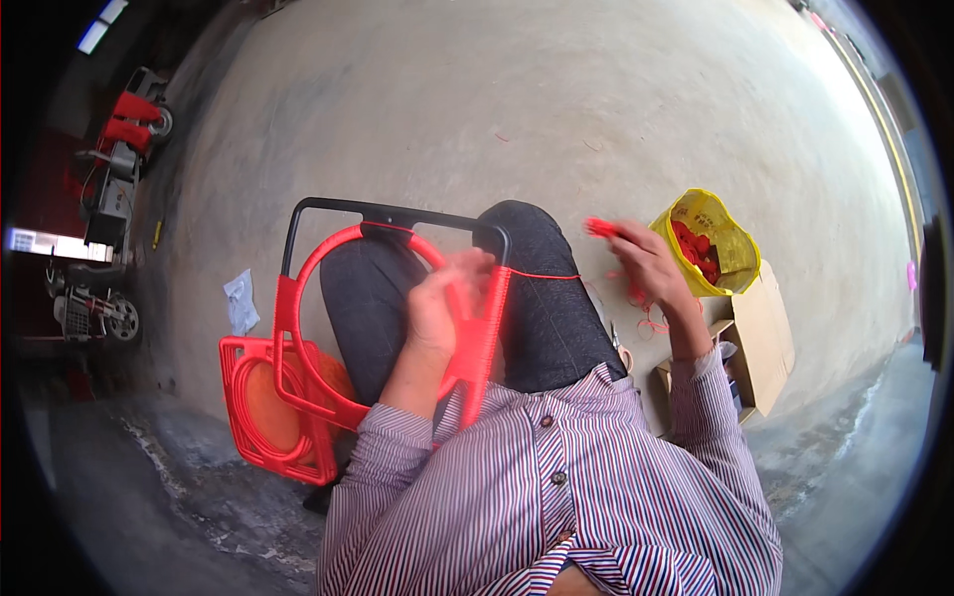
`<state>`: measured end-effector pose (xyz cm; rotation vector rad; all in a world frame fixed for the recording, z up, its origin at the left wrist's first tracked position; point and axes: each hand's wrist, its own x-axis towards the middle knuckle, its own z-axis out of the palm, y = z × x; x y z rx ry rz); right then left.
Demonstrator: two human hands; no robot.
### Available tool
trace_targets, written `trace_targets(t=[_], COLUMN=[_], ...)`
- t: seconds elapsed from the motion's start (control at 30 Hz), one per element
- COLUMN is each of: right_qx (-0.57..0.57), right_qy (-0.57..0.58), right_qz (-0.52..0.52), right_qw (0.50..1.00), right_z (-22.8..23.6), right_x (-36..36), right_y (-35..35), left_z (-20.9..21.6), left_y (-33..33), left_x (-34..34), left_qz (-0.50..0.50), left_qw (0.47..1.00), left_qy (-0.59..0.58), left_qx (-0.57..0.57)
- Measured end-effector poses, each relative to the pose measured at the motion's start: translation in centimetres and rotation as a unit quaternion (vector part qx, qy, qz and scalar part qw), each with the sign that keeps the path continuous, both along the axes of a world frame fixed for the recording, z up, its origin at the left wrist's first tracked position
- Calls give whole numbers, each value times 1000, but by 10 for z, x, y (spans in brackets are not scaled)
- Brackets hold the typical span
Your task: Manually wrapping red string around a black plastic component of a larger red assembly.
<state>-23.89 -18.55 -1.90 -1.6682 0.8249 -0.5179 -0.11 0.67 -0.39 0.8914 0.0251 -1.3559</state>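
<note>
A red plastic frame with a round ring [306, 298] and a black bar across its top [388, 212] leans on my lap, over my dark trousers. My left hand [437, 303] is at the ring's right side, against the red side bar. Its fingers are smeared by motion, so their grip is unclear. A thin red cord [542, 275] stretches from the frame's upper right corner across my right thigh. Off to the right, my right hand [644, 260] is closed on a small red object [600, 227], too blurred to name. Loose red cord [651, 320] hangs or lies below that hand.
A yellow bag [740, 248] with red pieces inside stands beside an open cardboard box [770, 338] at right. Scissors [622, 353] lie by my right thigh. Another red frame [238, 397] and a pale crumpled wrapper [240, 301] are at left. Parked vehicles [124, 149] stand farther left.
</note>
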Motion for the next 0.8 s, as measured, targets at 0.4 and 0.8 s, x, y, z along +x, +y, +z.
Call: trace_targets(t=[0.4,0.8], right_qx=[-297,-166], right_qy=[-173,54], right_qz=[37,97], right_qw=[938,980], right_z=[28,15], right_x=[120,72], right_y=[21,43], left_z=[1,-4], left_y=[-4,-10], left_x=[-4,0], left_qz=[7,-49], left_qw=[991,991], left_qy=[-56,77], left_qx=[-118,-102])
